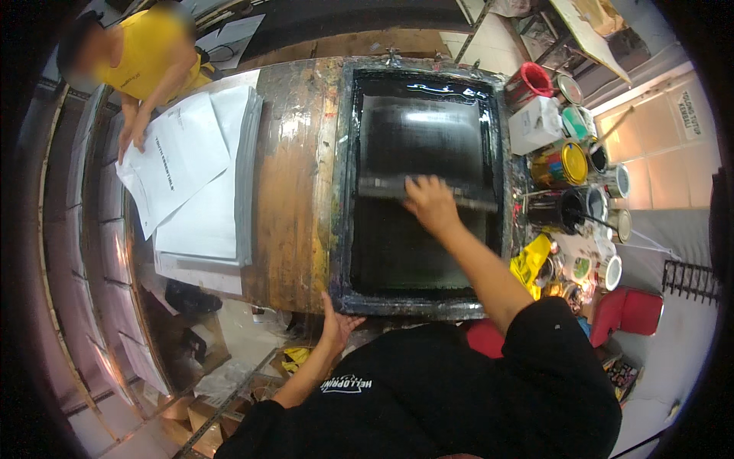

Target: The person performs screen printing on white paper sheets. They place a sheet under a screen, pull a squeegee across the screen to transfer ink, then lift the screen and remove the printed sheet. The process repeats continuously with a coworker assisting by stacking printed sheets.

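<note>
A screen-printing frame (342, 176) with dark ink on its mesh lies on the worn wooden table. My right hand (432, 203) is closed on top of a long squeegee (474, 200), which lies crosswise over the middle of the mesh. The mesh beyond the squeegee looks greyer, with a bright reflection; the nearer part is black. At the frame's near left corner, my left hand (338, 325) grips the edge, thumb raised on the left side and fingers along the near side. Part of those fingers is hidden by the frame.
A stack of white printed sheets (206, 222) stands left on the table (290, 176). Behind it, a person in yellow (153, 53) handles the top sheet (180, 149). Ink cans (562, 164) and containers crowd the right side. A red chair (627, 312) stands lower right, racks (115, 252) far left.
</note>
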`<state>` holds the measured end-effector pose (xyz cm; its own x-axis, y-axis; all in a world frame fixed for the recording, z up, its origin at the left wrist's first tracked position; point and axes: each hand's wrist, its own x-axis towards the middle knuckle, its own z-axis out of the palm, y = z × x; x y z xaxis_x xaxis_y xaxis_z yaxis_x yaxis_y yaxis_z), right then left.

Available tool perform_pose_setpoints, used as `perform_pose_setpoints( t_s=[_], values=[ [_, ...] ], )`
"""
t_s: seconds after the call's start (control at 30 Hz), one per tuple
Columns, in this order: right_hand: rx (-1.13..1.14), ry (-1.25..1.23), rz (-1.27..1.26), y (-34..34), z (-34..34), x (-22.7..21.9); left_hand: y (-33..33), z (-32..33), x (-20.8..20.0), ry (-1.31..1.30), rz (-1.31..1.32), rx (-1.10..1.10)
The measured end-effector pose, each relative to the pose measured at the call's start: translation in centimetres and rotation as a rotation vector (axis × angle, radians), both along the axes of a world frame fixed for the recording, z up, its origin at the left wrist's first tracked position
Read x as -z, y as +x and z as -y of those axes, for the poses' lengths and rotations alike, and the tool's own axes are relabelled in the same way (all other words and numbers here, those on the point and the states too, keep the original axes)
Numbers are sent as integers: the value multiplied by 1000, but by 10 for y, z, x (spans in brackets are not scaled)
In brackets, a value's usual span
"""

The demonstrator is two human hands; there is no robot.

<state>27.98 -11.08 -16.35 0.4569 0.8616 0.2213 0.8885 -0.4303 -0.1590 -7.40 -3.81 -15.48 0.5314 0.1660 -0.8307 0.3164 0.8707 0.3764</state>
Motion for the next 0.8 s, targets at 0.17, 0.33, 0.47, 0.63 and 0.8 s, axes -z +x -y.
perform_pose_setpoints(
  t_s=[0.17,0.33,0.47,0.63,0.8],
  values=[
    [-48,-31,-8,151,-98,-2,5,8,-6,3,-107,-97],
    [-100,-38,-84,242,-141,-27,-4,19,-14,95,-112,-170],
    [-32,18,18,223,-132,-13,-14,20,-13,138,-93,-178],
    [-42,-72,4,103,-68,-23,-17,20,-31,201,-22,-109],
    [-7,-188,-67,-66,42,-81,-22,12,-46,197,236,-45]
  ],
)
